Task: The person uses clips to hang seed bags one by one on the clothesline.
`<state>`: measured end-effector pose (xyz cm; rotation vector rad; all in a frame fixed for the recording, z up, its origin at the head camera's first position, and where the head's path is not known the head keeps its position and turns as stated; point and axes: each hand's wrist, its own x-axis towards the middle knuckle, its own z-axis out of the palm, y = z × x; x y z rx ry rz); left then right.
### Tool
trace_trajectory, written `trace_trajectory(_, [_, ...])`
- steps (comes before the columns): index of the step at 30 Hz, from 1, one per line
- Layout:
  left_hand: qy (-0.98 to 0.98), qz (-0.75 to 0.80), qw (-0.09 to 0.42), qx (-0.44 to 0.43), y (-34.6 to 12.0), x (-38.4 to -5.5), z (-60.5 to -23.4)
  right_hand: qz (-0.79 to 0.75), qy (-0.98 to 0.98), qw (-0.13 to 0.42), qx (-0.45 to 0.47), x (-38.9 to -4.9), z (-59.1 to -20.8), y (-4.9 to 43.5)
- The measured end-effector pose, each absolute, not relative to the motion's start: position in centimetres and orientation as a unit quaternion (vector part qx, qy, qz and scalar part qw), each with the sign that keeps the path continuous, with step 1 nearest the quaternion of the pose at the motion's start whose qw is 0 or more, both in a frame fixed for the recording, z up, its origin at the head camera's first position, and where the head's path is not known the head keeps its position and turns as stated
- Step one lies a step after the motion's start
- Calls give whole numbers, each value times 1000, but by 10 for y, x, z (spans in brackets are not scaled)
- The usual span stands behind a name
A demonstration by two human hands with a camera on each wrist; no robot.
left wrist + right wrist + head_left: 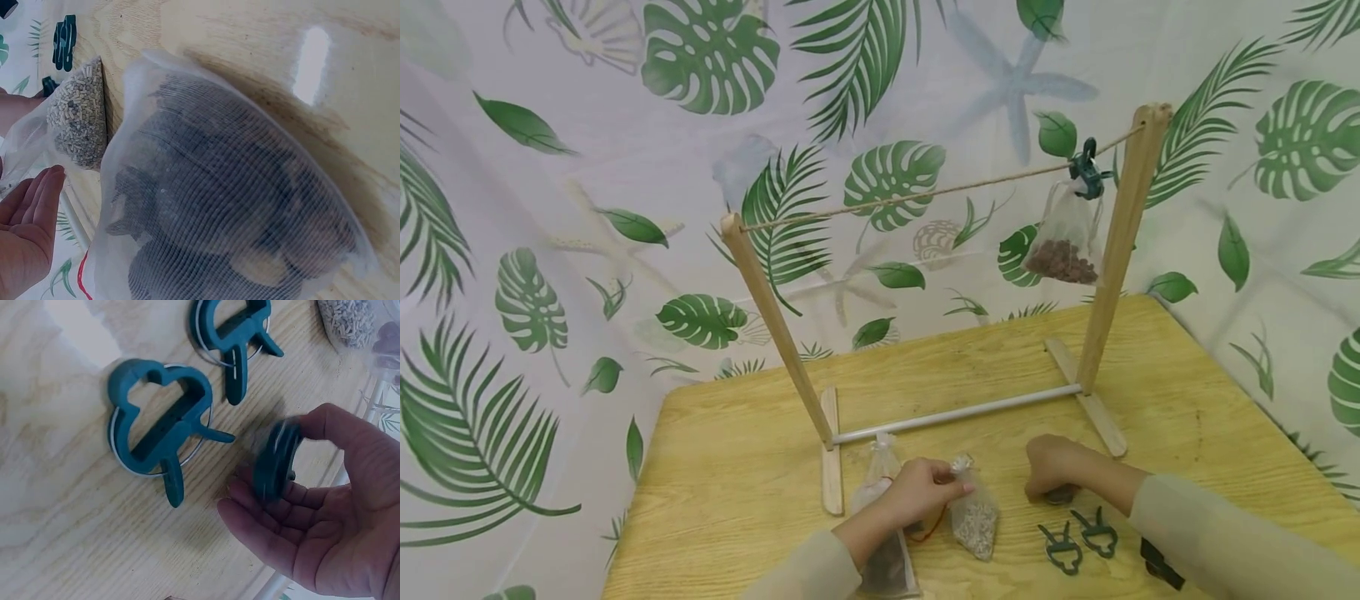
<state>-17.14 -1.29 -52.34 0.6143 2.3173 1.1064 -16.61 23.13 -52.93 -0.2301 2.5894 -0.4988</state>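
My left hand (917, 497) pinches the gathered neck of a small white mesh bag (976, 527) of pale pellets. That pellet bag (78, 115) rests on the table. Under the left wrist lies a larger mesh bag (889, 568) with dark lumps inside and a red string. My right hand (1052, 467) holds a green plant clip (275, 459) between thumb and fingers, slightly blurred, just over the wood. Beside it two more green clips (1062, 550) (161, 431) lie flat on the table.
A wooden stand (1118, 250) with a string (917, 198) between its posts stands behind the hands. Near its right post, a mesh bag of brown lumps (1063, 260) hangs from a green clip (1090, 171). A black object (1161, 565) lies by the right forearm.
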Motion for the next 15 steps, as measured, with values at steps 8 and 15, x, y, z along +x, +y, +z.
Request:
trace_trajectory(8, [837,441,231,226,-12,-172,-527,-171,953,226,-106,-165,-523,232])
trace_trajectory(15, [815,483,220,232,-12,-169,-525,-211,949,217,-95,-164,-516,232])
